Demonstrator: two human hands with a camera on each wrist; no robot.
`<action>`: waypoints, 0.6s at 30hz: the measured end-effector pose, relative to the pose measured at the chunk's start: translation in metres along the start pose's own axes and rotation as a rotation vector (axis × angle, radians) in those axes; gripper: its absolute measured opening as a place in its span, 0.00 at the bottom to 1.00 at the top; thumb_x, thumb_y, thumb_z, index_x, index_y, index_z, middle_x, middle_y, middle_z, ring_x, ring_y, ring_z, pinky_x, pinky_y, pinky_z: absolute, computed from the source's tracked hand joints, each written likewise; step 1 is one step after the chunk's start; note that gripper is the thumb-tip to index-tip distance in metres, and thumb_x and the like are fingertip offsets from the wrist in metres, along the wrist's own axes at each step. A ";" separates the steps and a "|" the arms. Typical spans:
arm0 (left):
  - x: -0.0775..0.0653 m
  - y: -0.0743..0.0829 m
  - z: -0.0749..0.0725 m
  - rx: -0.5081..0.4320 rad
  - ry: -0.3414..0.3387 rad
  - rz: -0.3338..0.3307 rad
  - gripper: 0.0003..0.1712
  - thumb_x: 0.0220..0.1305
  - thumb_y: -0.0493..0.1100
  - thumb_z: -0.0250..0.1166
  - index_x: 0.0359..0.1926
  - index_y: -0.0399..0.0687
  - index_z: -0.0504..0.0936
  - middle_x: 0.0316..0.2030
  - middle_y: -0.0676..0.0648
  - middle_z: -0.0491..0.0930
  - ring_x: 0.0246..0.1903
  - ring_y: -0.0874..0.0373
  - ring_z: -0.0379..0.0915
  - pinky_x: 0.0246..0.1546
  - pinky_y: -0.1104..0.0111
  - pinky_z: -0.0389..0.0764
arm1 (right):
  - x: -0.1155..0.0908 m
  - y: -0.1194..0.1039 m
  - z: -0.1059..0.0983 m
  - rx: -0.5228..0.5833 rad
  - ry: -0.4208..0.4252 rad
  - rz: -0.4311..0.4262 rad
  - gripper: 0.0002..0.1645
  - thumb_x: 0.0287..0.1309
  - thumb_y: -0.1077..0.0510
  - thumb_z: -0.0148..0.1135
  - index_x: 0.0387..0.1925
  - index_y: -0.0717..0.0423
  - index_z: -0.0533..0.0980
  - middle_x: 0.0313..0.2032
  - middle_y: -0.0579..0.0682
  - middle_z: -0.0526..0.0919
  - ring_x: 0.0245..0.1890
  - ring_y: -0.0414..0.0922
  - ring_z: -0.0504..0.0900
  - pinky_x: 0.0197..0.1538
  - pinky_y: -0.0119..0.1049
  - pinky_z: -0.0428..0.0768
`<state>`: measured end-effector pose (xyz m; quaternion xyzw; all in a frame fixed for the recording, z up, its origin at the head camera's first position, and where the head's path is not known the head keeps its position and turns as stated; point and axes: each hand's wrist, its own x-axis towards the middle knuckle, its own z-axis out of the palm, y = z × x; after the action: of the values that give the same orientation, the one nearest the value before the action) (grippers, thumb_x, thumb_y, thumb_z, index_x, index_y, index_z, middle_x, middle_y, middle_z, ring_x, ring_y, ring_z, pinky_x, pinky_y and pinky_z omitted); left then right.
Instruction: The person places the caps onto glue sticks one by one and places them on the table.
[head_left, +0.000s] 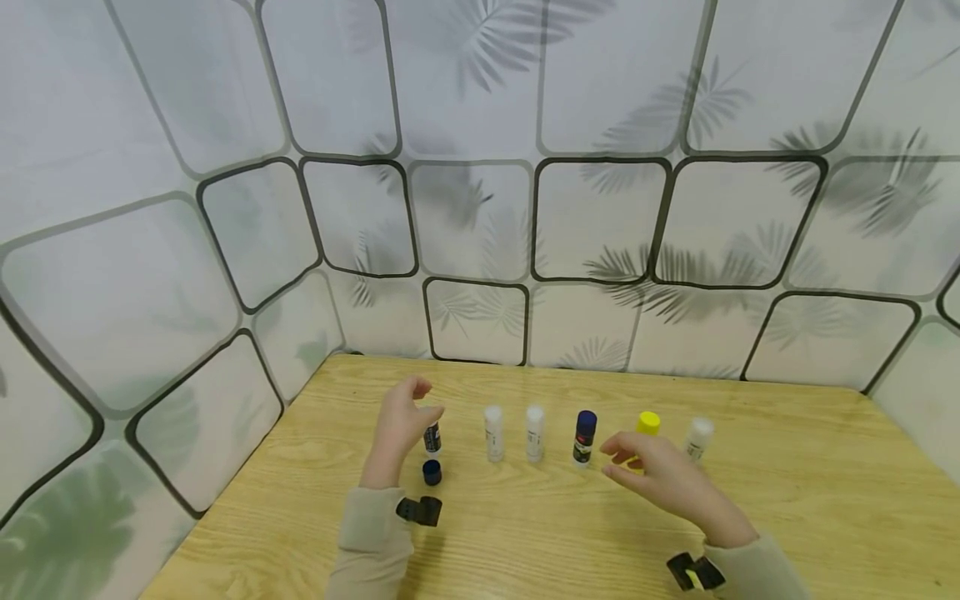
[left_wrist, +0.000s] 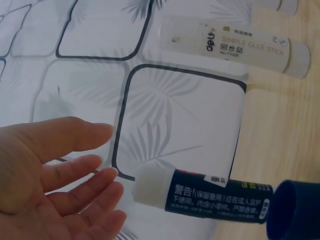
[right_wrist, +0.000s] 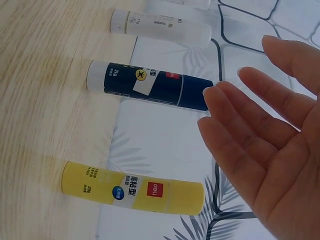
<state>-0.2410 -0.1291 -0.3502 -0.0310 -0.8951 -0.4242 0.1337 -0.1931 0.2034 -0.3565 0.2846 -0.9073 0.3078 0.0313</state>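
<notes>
On the table stands an uncapped navy glue stick (head_left: 432,439), its white top (left_wrist: 151,187) bare. Its dark blue cap (head_left: 432,472) rests on the table just in front of it. My left hand (head_left: 401,421) is beside the top of this stick, fingers loosely bent and holding nothing. My right hand (head_left: 660,471) hovers with relaxed, parted fingers, also holding nothing. It partly hides a yellow glue stick (head_left: 648,423) in the head view. A capped navy glue stick (head_left: 584,437) stands just left of the right fingertips; the right wrist view shows both sticks upright and capped.
Two white glue sticks, one at left (head_left: 493,433) and one beside it (head_left: 534,433), stand between the hands. Another white glue stick (head_left: 701,435) is at the right end of the row. A patterned cloth wall (head_left: 480,321) rises behind the wooden table (head_left: 510,533).
</notes>
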 end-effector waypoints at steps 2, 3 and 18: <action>0.001 -0.004 0.000 0.026 -0.024 -0.027 0.21 0.50 0.35 0.65 0.46 0.33 0.73 0.44 0.37 0.73 0.46 0.45 0.67 0.45 0.56 0.70 | 0.000 0.000 0.000 0.007 -0.003 -0.002 0.13 0.55 0.51 0.58 0.38 0.56 0.75 0.36 0.47 0.78 0.34 0.43 0.77 0.35 0.36 0.77; 0.001 -0.006 0.000 0.039 -0.040 -0.043 0.22 0.50 0.35 0.65 0.47 0.32 0.72 0.45 0.37 0.73 0.46 0.44 0.67 0.45 0.55 0.70 | 0.000 0.000 0.001 0.009 -0.005 -0.001 0.13 0.55 0.52 0.58 0.38 0.56 0.75 0.36 0.47 0.78 0.34 0.43 0.77 0.36 0.37 0.77; 0.006 -0.036 0.014 0.057 -0.145 -0.134 0.15 0.47 0.34 0.67 0.36 0.37 0.72 0.33 0.42 0.74 0.35 0.49 0.70 0.36 0.58 0.73 | 0.000 0.002 0.004 0.031 -0.025 -0.021 0.11 0.54 0.57 0.59 0.39 0.58 0.74 0.36 0.49 0.78 0.34 0.43 0.77 0.36 0.37 0.76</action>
<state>-0.2559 -0.1419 -0.3842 0.0022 -0.9143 -0.4031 0.0406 -0.1937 0.2023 -0.3605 0.2985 -0.8997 0.3178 0.0189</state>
